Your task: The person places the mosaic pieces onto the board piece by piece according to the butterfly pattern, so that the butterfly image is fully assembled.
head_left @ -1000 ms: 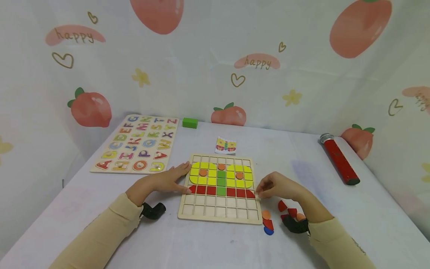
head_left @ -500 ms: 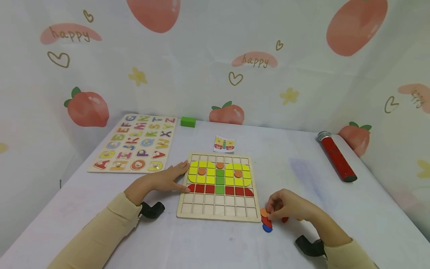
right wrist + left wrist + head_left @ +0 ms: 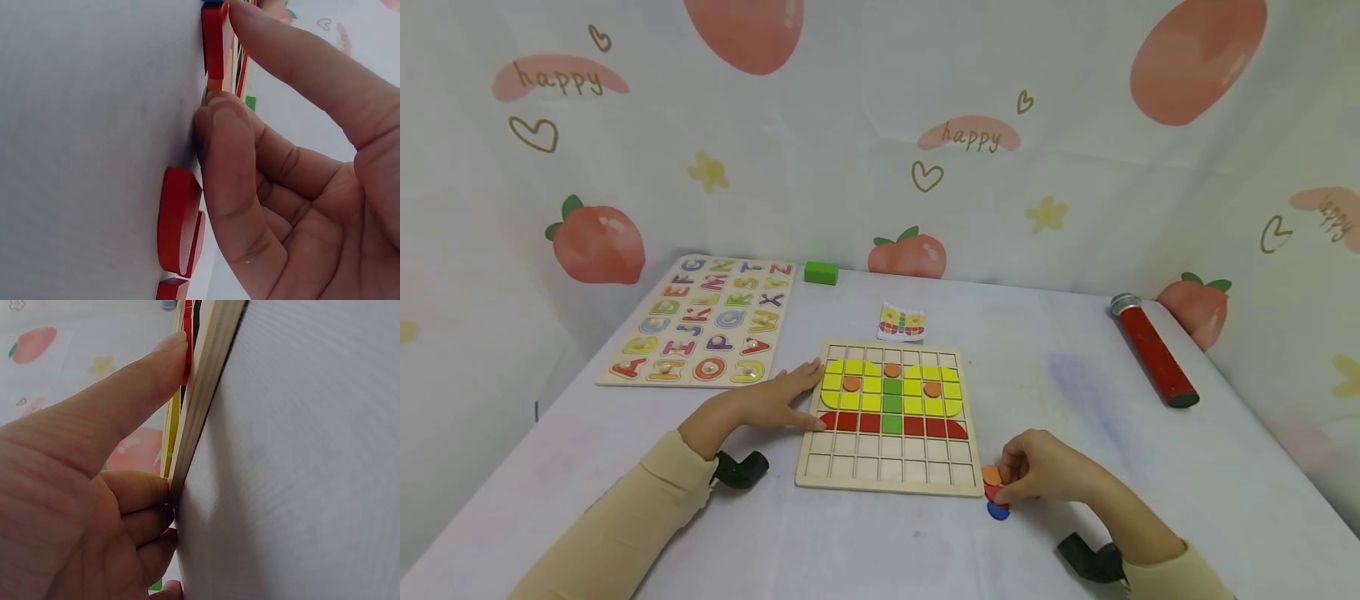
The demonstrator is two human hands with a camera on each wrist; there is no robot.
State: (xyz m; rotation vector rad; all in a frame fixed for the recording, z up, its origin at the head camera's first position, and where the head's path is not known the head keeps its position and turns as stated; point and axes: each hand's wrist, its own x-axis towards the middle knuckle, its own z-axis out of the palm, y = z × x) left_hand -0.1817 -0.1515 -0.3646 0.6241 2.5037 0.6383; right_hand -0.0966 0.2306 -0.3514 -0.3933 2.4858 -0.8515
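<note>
My left hand (image 3: 775, 400) rests against the left edge of a wooden grid board (image 3: 891, 486), thumb on its rim beside a row of red pieces (image 3: 848, 422). Yellow, green and orange pieces fill the cells above and between. At the board's lower right corner my right hand (image 3: 1048, 471) reaches to a small pile. Its thumb touches a red piece (image 3: 214, 40), while its bent forefinger stands a little apart at the other end. An orange disc (image 3: 992, 475) and a blue piece (image 3: 998, 511) lie beside that red piece. Further red pieces (image 3: 179, 222) lie under the hand.
A small pattern card (image 3: 902, 323) lies behind the board. An alphabet puzzle (image 3: 700, 325) is at the back left, with a green block (image 3: 822, 272) near it. A red microphone (image 3: 1153, 354) lies on the right. A printed curtain (image 3: 835, 125) closes off the back.
My right hand has moved from the board's right edge down toward the loose pieces, and its thumb has come onto the red one. My left hand stays at the board.
</note>
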